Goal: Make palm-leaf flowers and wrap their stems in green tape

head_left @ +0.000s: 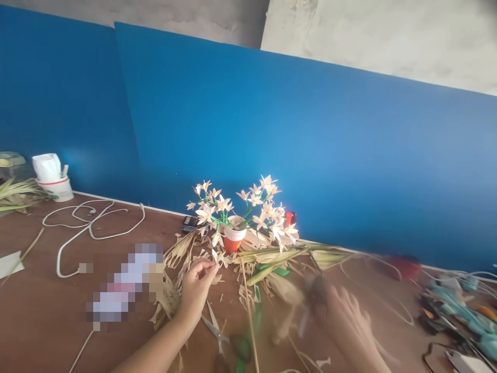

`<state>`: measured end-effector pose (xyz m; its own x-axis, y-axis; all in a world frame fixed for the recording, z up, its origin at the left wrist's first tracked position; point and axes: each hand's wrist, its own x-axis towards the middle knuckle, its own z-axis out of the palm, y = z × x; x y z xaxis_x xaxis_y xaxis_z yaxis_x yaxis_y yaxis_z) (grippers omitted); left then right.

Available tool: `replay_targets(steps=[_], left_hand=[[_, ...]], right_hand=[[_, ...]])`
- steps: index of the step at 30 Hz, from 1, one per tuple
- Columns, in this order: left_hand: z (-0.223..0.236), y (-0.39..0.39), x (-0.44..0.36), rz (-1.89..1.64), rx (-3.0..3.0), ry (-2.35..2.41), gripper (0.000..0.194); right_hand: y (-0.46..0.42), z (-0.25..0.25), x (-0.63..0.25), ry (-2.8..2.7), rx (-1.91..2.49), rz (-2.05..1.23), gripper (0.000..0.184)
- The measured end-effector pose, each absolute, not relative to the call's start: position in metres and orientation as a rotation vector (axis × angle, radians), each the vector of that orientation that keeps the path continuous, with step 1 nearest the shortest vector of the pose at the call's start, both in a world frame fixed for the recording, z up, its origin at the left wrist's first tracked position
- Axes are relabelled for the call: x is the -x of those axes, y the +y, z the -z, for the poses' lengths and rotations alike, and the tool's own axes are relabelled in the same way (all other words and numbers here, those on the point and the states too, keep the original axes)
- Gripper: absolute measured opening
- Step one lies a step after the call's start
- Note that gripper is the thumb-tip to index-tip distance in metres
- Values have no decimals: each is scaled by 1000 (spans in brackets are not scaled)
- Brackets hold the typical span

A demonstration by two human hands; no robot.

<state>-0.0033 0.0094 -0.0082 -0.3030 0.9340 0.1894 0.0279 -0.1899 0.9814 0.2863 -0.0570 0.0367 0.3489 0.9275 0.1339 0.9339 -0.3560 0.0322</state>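
Note:
My left hand (199, 284) is closed in a pinch, with a small pale flower piece (215, 255) at its fingertips. Just beyond it stands a red and white paper cup (234, 239) holding pale star-shaped flowers (267, 211) on green stems. My right hand (344, 308) is smeared by motion over the right side of the table. A dark blurred object (317, 292) is at its fingers; whether the hand grips it is unclear. Scissors (218, 334) lie spread on the table beside my left wrist. Dry husk strips (285, 287) and pale scraps lie between the hands.
A white cable (91, 224) loops across the brown table (23, 321) at left, near a pixelated item (126, 285). A white cup (58, 189) stands far left. Tangled teal and dark items (462, 311) lie at right. A blue panel (295, 134) rises behind.

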Motion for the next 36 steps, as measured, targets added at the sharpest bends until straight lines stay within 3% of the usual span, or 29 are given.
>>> replay_targets(steps=[5, 11, 20, 25, 32, 36], left_hand=[[12, 11, 6, -1617, -1186, 1368, 24], [18, 14, 10, -1636, -1274, 1371, 22], [18, 15, 11, -1616, -1277, 1407, 20], [14, 13, 9, -1571, -1263, 1451, 19], [6, 6, 1, -1444, -1144, 1367, 19], [6, 3, -3, -1346, -1011, 1309, 17]], right_hand=[[-29, -40, -176, -2124, 1798, -248, 22], [-7, -3, -96, -2122, 1883, -96, 19], [-2, 9, -96, -2047, 1802, -143, 18], [3, -16, -118, -1988, 1777, -405, 16], [-3, -37, -128, -2052, 1856, -173, 13], [-4, -38, -124, -1997, 1796, -254, 11]])
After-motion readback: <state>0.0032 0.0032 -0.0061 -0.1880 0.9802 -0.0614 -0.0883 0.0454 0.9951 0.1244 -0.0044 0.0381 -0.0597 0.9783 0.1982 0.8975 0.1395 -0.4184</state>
